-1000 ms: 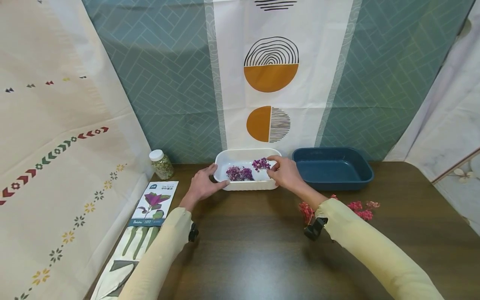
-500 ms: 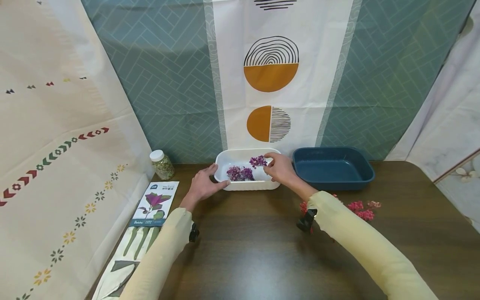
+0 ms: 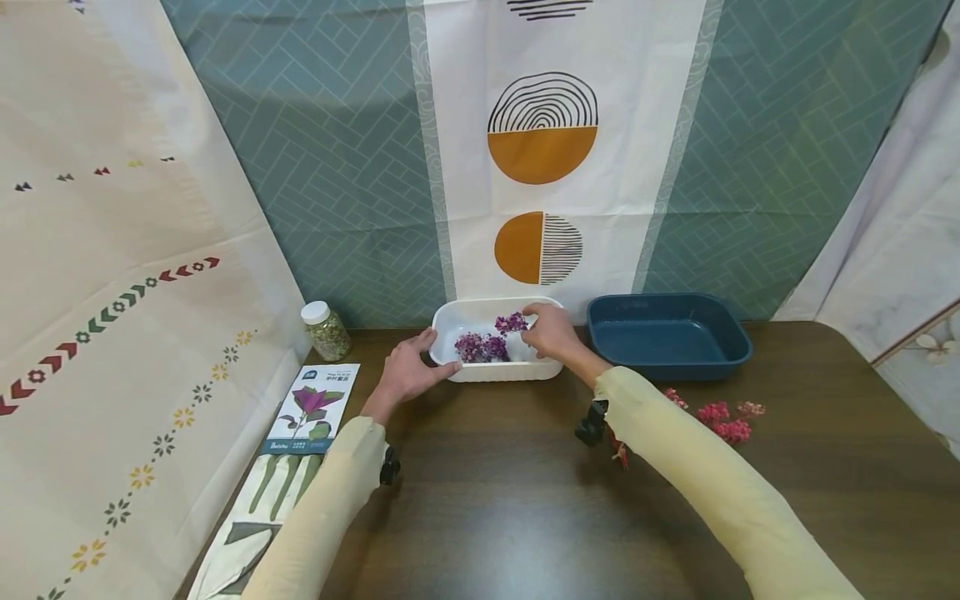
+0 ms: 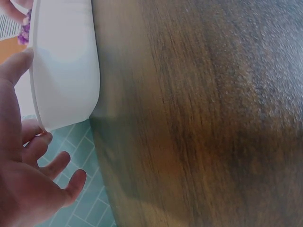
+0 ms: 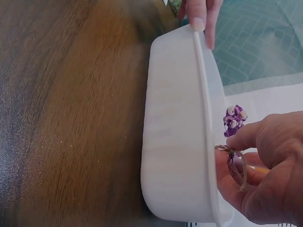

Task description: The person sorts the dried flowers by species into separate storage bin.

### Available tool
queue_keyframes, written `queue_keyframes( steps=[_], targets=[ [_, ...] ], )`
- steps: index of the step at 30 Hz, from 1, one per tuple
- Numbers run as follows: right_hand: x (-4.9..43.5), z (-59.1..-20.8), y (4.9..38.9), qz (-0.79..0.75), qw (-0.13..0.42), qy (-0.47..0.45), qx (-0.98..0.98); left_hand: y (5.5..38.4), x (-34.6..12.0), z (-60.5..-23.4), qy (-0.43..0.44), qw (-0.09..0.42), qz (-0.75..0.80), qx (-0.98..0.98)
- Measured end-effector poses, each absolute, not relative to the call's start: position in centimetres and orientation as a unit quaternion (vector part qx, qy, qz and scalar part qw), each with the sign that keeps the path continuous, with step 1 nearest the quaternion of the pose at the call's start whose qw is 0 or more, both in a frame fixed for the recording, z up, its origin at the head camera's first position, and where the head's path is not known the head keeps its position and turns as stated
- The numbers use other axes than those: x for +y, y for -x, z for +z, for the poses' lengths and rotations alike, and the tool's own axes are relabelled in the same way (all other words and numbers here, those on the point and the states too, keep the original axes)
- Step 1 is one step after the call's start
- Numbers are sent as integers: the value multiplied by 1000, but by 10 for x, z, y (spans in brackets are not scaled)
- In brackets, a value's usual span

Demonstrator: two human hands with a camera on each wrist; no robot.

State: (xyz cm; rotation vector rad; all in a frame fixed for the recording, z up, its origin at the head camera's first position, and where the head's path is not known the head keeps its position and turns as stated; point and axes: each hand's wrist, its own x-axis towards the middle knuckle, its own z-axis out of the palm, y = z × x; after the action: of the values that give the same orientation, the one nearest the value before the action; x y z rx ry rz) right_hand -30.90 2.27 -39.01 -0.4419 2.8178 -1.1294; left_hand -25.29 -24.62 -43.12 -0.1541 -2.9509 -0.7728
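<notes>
Purple sprig (image 3: 512, 322), one, pinched by right hand (image 3: 553, 332), left hand (image 3: 407, 367) gripping one white tray (image 3: 510, 374)

Pale yellow sleeves (image 3: 697, 458), black wrist cameras (image 3: 591, 423)

The flower packet (image 3: 313, 407) seems to read "Beishu", other print too small

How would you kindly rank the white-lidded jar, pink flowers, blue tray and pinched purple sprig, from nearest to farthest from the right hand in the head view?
From the right hand:
1. Purple sprig: pinched by that hand.
2. Blue tray: just to its right.
3. Pink flowers: to its right, nearer the camera, partly hidden.
4. White-lidded jar: far off to its left.
</notes>
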Motion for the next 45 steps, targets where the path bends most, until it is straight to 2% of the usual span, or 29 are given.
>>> queue_keyframes(
  steps=[21, 30, 38, 45],
  targets=[
    [10, -403, 322, -299, 60, 129, 944, 253, -246, -429, 56, 43, -249, -966],
    [10, -409, 327, -255, 58, 159, 952, 252, -245, -430, 51, 40, -250, -966],
    [9, -409, 328, -235, 84, 159, 955, 250, -244, -430, 48, 38, -256, -965],
    [13, -404, 327, -208, 66, 189, 957, 251, -245, -430, 48, 42, -258, -964]
  ],
)
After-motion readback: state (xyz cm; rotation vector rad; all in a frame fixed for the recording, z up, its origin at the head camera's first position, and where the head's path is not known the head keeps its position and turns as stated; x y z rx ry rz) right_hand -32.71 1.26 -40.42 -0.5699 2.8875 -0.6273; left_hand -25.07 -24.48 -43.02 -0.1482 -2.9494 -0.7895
